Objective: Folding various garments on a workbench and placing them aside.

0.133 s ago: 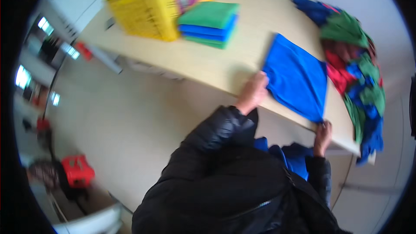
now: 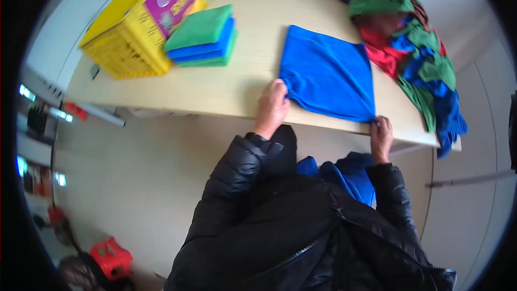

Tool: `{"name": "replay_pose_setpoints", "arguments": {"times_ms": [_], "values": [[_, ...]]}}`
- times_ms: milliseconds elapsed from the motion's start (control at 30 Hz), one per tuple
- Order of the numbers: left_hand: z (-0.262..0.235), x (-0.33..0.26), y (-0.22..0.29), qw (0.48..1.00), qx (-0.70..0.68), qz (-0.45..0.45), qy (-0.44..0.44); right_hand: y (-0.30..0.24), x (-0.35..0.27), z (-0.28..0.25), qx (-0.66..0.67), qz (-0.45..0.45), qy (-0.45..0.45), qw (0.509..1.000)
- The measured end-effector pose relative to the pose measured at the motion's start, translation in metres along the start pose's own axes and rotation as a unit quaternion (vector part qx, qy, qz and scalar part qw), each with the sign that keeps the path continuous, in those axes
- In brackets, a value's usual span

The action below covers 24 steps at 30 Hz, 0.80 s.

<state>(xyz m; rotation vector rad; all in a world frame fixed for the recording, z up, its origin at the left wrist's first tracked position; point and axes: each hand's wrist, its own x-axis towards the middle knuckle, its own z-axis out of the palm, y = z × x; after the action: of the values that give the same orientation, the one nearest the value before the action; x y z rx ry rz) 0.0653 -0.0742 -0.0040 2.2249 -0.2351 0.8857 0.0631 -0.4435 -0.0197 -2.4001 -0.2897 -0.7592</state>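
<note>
A blue cloth (image 2: pixel 328 75) lies spread as a rough square near the table's front edge. My left hand (image 2: pixel 273 106) is closed on its near left corner, where the fabric bunches into small folds. At the near right corner, my right hand (image 2: pixel 382 134) pinches the cloth right by the table edge. To the left stands a stack of folded green and blue cloths (image 2: pixel 202 29). Beyond the blue cloth's right side, a loose heap of green, blue, red and brown cloths (image 2: pixel 431 75) hangs partly over the table's edge.
A yellow plastic crate (image 2: pixel 126 48) stands beside the folded stack on the pale wooden table (image 2: pixel 177 91). More blue fabric (image 2: pixel 347 175) rests below the table edge, near my body. A red stool (image 2: pixel 110 258) is on the floor at lower left.
The whole view has turned, so the table and cloths sit further left and more level in the picture. Both hands keep their hold on the same corners of the blue cloth.
</note>
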Motion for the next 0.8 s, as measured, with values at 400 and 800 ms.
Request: {"name": "replay_pose_setpoints", "arguments": {"times_ms": [400,800], "values": [[0.014,-0.012,0.009,1.0,-0.002,0.013,0.007,-0.005,-0.013,-0.031,-0.015,-0.019,0.037,0.999],[-0.028,-0.003,0.029,0.993,0.103,0.035,-0.055,-0.011,-0.013,-0.062,0.02,-0.084,-0.012,0.996]]}}
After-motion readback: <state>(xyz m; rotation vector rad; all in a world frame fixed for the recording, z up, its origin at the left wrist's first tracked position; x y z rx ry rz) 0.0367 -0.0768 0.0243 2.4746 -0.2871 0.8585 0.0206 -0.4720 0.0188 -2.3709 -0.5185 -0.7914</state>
